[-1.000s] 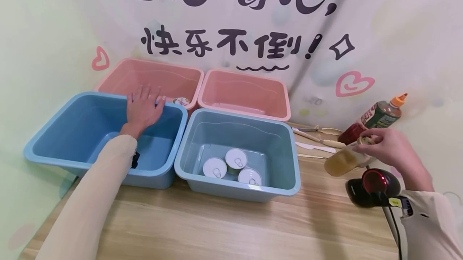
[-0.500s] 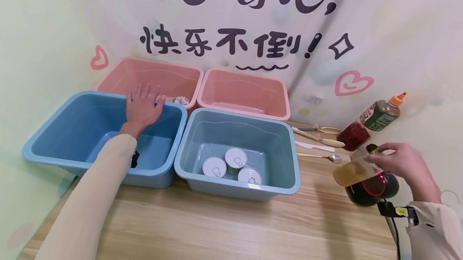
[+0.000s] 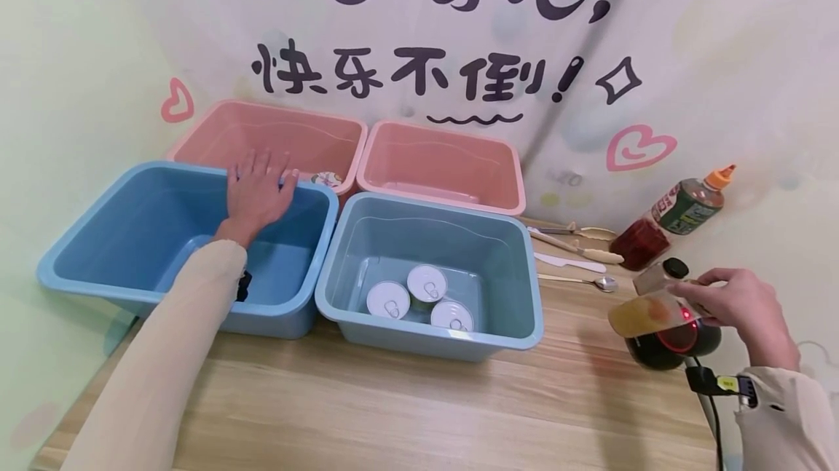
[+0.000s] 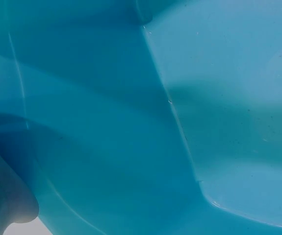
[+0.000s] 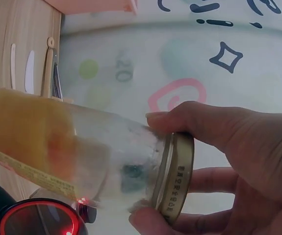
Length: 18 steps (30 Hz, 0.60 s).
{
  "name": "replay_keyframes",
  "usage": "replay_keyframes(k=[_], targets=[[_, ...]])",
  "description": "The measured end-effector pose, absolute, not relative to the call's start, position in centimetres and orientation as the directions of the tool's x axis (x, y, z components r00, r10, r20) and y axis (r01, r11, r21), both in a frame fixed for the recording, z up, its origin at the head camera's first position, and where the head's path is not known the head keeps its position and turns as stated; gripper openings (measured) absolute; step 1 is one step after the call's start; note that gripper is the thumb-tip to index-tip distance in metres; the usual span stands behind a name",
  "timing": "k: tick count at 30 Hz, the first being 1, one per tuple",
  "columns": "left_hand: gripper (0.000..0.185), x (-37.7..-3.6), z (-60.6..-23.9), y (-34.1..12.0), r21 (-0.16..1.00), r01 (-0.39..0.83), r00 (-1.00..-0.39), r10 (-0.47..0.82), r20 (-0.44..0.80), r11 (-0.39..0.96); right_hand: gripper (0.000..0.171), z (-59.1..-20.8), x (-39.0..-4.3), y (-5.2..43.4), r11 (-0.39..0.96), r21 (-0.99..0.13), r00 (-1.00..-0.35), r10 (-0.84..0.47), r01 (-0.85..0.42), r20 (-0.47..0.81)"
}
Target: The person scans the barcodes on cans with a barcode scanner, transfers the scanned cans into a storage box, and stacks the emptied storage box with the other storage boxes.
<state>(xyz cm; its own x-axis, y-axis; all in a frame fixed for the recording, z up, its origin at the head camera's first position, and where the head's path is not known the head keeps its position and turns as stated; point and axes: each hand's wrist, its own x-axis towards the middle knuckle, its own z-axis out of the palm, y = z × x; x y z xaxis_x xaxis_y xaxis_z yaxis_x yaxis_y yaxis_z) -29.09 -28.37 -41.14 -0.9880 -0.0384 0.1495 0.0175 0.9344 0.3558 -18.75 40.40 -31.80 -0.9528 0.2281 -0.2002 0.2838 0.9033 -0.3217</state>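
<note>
In the head view my left hand lies over the far rim of the deep blue bin, fingers stretched out over the edge. The left wrist view shows mostly that bin's inner wall. On the right, my right hand grips a glass jar of yellowish contents, tilted well over and held above the table. Thumb and fingers pinch the jar near its gold lid, as the right wrist view shows. A black scanner with a glowing red ring stands just beneath and behind the jar.
A paler blue bin holds several pull-tab cans. Two pink bins stand behind. To the right lie tongs, a white knife and a spoon, near a red sauce bottle and a black-lidded jar.
My right hand has carried the jar right and toward the front, over the scanner. The black-lidded jar and the spoon's bowl have come into sight. The left hand stays at the bin rim.
</note>
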Motion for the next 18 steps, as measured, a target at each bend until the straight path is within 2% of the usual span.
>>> replay_keyframes(k=[10, 18], targets=[[0.067, -29.06, -41.13, -28.29, 0.360, 0.008, -0.987, -0.051, 0.153, 0.933, 0.058, -31.97, -18.75, 40.75, 0.884, -0.308, -0.927, 0.285, 0.352, -0.242], [0.067, -29.17, -41.14, -28.22, 0.359, 0.012, -0.986, -0.049, 0.160, 0.933, 0.068, -32.21, -18.88, 41.04, 0.891, -0.301, -0.933, 0.283, 0.341, -0.221]])
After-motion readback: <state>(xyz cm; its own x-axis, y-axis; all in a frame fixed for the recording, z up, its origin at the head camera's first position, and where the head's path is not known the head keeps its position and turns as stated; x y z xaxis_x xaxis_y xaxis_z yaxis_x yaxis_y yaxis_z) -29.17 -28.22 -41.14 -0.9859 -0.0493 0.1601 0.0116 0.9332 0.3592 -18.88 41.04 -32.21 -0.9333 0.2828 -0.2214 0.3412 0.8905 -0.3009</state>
